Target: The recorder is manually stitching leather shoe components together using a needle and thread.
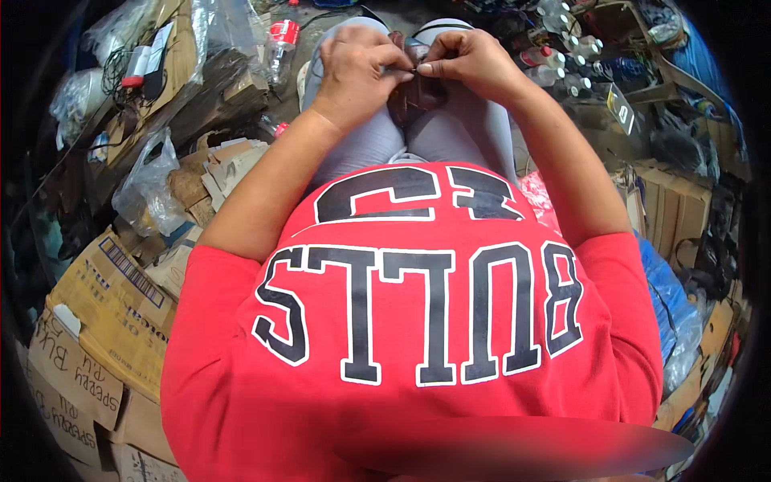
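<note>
A shiny brown leather piece (418,100), shaped somewhat like a shoe, rests between my thighs; my hands cover much of it. Over its left side is my left hand (359,71), thumb and fingers pinched together at the leather's upper part. From the right, my right hand (474,67) meets it, its thumb and forefinger closed in a pinch. The fingertips of both hands nearly touch around a small dark spot, too tiny to name. Grey trousers (361,149) lie beneath the leather.
Clear plastic bottles (550,76) stand in a group at the far right, and a red-labelled bottle (281,46) at the far left. Flattened cardboard boxes (108,313) and a clear plastic bag (151,189) lie at my left. Blue plastic sheeting (671,301) and a cardboard box (673,205) are at my right.
</note>
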Motion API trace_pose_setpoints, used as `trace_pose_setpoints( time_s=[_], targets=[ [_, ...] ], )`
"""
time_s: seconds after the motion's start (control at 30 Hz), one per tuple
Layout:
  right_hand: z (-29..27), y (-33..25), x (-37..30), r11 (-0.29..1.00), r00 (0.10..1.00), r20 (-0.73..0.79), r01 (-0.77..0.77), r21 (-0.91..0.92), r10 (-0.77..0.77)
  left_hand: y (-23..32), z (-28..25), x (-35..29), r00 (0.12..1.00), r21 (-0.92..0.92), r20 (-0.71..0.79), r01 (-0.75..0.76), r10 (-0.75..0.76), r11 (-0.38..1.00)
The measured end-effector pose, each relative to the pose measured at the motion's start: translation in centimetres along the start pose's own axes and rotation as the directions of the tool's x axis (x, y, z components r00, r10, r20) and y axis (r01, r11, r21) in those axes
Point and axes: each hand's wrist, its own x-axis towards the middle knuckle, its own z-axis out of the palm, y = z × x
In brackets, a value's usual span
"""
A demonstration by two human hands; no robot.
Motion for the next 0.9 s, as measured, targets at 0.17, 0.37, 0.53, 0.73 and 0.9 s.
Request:
trace_pose_setpoints(
  time_s=[0.17, 0.37, 0.53, 0.73, 0.9],
  targets=[
    [-2.2, 0.8, -0.9, 0.998, 0.997, 0.044, -0.062, 0.016, 0.061, -0.9, -1.9, -0.7, 0.990, -0.065, 0.119, 0.085, -0.077, 0.994],
    [-1.4, -0.7, -0.7, 0.710, 0.893, 0.136, 0.425, -0.561, -0.428, 2.1, -3.0, 0.5, 0.936, 0.208, 0.349, -0.044, -0.032, 0.977],
    [-1.2, -1.2, -1.1, 0.523, 0.892, 0.238, 0.422, -0.740, -0.384, 1.4, -3.0, 0.3, 0.906, 0.247, 0.422, -0.144, 0.027, 0.958],
    [-6.3, 4.5, -3.8, 0.759, 0.980, 0.053, 0.183, -0.625, -0.193, -5.3, -9.4, -6.0, 0.862, 0.285, 0.379, 0.237, -0.336, 0.929],
    [-7.4, 3.9, -3.4, 0.805, 0.977, -0.188, 0.190, 0.562, -0.099, -7.8, -13.7, -5.5, 0.822, -0.754, 0.188, 0.472, -0.537, 0.458]
  ],
)
